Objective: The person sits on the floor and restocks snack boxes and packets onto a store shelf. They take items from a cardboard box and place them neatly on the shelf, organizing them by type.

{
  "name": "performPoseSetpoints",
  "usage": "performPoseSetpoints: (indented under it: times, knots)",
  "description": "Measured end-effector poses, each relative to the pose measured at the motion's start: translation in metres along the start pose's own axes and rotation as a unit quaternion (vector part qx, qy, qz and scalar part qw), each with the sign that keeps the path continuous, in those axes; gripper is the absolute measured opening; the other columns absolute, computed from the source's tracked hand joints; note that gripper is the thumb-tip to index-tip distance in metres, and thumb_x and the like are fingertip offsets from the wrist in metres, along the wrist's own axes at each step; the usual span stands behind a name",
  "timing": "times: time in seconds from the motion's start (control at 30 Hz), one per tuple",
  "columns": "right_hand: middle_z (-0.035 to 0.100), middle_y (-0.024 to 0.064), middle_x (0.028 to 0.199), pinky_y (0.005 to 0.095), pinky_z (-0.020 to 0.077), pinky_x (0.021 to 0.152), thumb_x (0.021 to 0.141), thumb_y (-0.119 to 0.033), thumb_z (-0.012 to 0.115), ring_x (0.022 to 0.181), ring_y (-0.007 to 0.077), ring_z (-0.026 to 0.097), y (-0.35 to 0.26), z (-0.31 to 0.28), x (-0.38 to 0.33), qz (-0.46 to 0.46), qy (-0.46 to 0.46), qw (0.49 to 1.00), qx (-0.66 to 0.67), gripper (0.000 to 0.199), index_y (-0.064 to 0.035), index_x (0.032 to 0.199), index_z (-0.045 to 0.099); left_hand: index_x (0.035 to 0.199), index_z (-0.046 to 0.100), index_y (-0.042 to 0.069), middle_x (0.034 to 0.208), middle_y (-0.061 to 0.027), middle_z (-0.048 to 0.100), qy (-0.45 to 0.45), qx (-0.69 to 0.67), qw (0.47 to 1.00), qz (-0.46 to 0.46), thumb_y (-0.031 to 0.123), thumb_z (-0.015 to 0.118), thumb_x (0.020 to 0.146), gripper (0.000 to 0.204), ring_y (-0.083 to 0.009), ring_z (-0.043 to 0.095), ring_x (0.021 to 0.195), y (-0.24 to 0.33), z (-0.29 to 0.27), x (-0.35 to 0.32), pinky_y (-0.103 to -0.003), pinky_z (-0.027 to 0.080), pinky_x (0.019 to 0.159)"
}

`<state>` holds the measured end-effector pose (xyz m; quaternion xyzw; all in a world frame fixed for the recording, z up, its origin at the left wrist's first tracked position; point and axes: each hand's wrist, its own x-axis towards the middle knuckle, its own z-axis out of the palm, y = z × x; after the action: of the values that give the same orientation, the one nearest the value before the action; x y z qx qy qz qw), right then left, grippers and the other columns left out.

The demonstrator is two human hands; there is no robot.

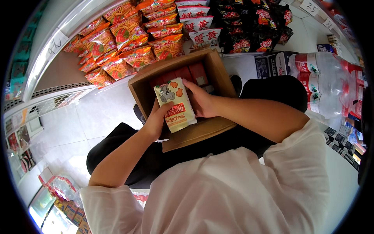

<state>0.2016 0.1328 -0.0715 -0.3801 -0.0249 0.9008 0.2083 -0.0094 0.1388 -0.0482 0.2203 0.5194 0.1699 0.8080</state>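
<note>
A cream-yellow snack pouch (177, 117) with a grey cartoon animal and orange shapes is held over an open cardboard box (223, 74). My left hand (154, 121) grips its left side, thumb lying across the front and the other fingers hidden behind. Along the pouch's right edge my right hand (201, 100) is closed, its thumb near the upper corner and its fingers partly hidden. Red packages (198, 74) lie inside the box, below and beyond the pouch. The box stands between my knees, with a flap folded out toward me.
Shelves ahead carry orange snack bags (128, 33), white-and-pink bags (196, 23) and black bags (265, 23). To the right, shrink-wrapped bottles (317, 78) lie beside a dark carton (270, 65). Pale floor tiles (66, 128) spread at the left.
</note>
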Motion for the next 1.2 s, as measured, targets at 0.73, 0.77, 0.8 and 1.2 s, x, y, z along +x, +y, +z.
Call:
performPoseSetpoints:
  times: [0.73, 0.77, 0.8, 1.2]
  knots:
    - [0.065, 0.007, 0.139, 0.0403, 0.0489, 0.108, 0.095, -0.041, 0.074, 0.128, 0.0208, 0.062, 0.012, 0.02, 0.02, 0.022, 0.036, 0.995, -0.085, 0.059, -0.0129, 0.144, 0.056, 0.14, 0.048, -0.001, 0.132, -0.0158, 0.062, 0.137, 0.053, 0.989, 0.007, 0.006, 0.055, 0.095, 0.047, -0.0273, 0.063, 0.121, 0.005, 0.013, -0.016, -0.043, 0.051, 0.105]
    - [0.066, 0.0069, 0.138, 0.0402, 0.0494, 0.108, 0.095, -0.04, 0.074, 0.127, 0.0205, 0.063, 0.008, 0.02, 0.016, 0.021, 0.046, 0.994, -0.096, 0.058, -0.0124, 0.143, 0.056, 0.141, 0.046, 0.0, 0.13, -0.0153, 0.062, 0.125, 0.052, 0.99, 0.03, 0.006, 0.057, 0.094, 0.048, -0.0265, 0.063, 0.12, 0.008, 0.016, -0.016, -0.042, 0.051, 0.104]
    - [0.069, 0.0069, 0.133, 0.0402, 0.0533, 0.103, 0.095, -0.038, 0.074, 0.122, 0.0202, 0.067, 0.01, 0.007, 0.021, -0.008, 0.042, 0.995, -0.087, 0.055, -0.0107, 0.14, 0.058, 0.142, 0.045, 0.0, 0.129, -0.0148, 0.063, 0.113, 0.054, 0.991, 0.052, 0.006, 0.058, 0.094, 0.05, -0.0257, 0.063, 0.118, 0.012, 0.019, -0.017, -0.04, 0.05, 0.103]
    - [0.066, 0.0094, 0.137, 0.0387, 0.0551, 0.101, 0.1, -0.023, 0.072, 0.123, 0.0217, 0.066, 0.005, -0.027, -0.013, 0.005, 0.131, 0.985, -0.115, 0.047, -0.0064, 0.141, 0.057, 0.142, 0.054, 0.005, 0.135, -0.0129, 0.063, 0.024, 0.248, 0.964, -0.097, 0.025, 0.067, 0.097, 0.051, -0.0251, 0.059, 0.124, 0.009, 0.023, 0.014, -0.043, 0.048, 0.101]
